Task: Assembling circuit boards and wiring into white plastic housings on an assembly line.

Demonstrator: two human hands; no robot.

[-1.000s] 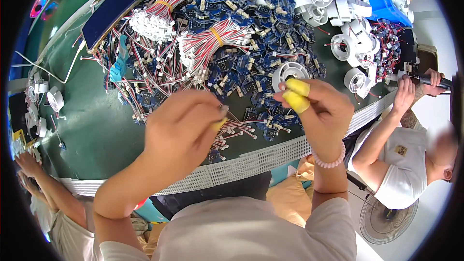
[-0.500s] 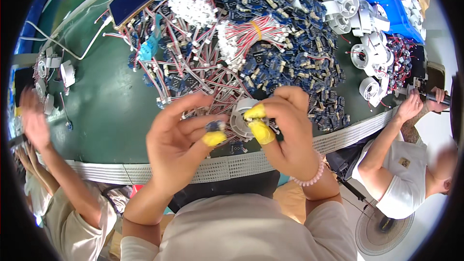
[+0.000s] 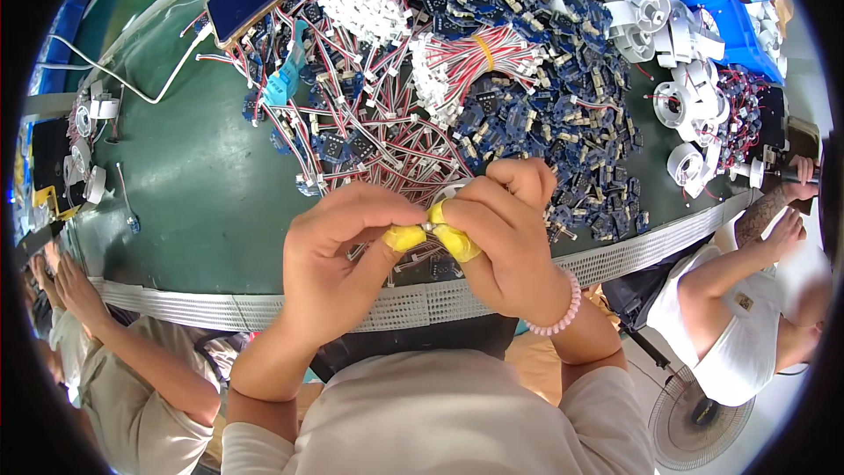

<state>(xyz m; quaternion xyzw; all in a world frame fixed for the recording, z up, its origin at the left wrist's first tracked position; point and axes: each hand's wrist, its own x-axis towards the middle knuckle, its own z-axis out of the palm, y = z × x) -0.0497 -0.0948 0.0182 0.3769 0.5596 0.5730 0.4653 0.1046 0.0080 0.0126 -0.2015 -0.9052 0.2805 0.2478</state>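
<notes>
My left hand and my right hand meet fingertip to fingertip above the near edge of the table, both pinched closed. Yellow wraps cover my left thumb and my right thumb and forefinger. The small dark circuit board in my left fingers is almost wholly hidden now. A tiny white connector shows between the two pinches, at my right fingertips. Just behind my hands, a white round plastic part is mostly covered. Red-and-white cables with white plugs lie loose beyond my fingers.
Blue circuit boards are heaped right of centre. Banded cable bundles lie on the heap. White plastic housings sit at right by a blue bin. A perforated white strip edges the green table. Co-workers flank me.
My left hand has moved right, bringing the circuit board against my right fingertips. Both pinches now touch. The co-worker at left has lowered a hand toward the table edge.
</notes>
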